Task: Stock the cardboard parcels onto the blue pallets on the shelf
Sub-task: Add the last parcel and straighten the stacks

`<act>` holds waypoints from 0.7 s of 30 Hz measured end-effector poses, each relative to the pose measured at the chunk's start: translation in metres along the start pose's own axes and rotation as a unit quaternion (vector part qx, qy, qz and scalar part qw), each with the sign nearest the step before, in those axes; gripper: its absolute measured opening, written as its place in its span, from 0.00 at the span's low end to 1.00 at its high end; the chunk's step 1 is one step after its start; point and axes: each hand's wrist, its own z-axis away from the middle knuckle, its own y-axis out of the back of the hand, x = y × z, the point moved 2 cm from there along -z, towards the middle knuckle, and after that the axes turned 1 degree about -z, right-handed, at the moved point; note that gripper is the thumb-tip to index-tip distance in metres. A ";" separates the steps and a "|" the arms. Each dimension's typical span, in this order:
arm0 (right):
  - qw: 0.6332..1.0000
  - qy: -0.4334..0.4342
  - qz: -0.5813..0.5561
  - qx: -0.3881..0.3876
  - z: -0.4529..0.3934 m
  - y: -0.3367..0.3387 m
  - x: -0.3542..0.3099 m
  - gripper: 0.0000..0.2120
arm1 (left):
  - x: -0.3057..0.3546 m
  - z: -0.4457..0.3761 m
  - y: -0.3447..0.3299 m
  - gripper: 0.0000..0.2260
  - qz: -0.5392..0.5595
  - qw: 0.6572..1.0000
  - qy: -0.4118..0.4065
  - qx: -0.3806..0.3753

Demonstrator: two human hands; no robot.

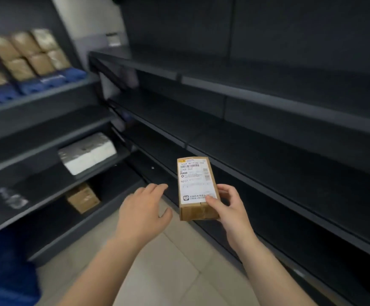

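Two bare forearms reach in from the bottom edge, and it's the right hand (228,208) doing the work: thumb pressed on the near end of the white label, fingers curled around the right side and underneath, clamped on a slim cardboard parcel (196,187) held up in front of the dark right-hand shelving (289,151), above the pale tiled floor (168,272). That shipping label (196,181) carries barcodes along the top, a line that looks like "A017-00-550", a bolder "A017" lower down, and a small logo with characters too fine to read. Left hand (144,208) is palm-down just beside the parcel, fingers loosely spread, holding nothing and touching nothing. Over on the left rack's upper level, blurred brown stocked parcels (27,54) sit in two tiers on blue pallets (47,81); roughly six show clearly, with more cut off at the frame's edge. Two levels down lies one white wrapped bundle (87,152), and below it a single small brown box (83,197) with a label too smeared to read. One dark wrapped package (12,198) lies on the shelf to the left of that. Something blue (5,272) fills the bottom-left corner, too blurred to identify.
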 end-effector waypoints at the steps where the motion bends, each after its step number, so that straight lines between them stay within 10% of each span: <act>1: 1.000 0.012 0.002 -0.022 -0.003 -0.017 -0.011 0.15 | -0.015 0.001 0.013 0.25 -0.011 1.000 0.017 0.011; 21: 0.964 0.124 -0.018 -0.234 -0.034 -0.419 -0.111 0.15 | -0.338 0.024 0.175 0.25 -0.115 0.967 0.178 0.145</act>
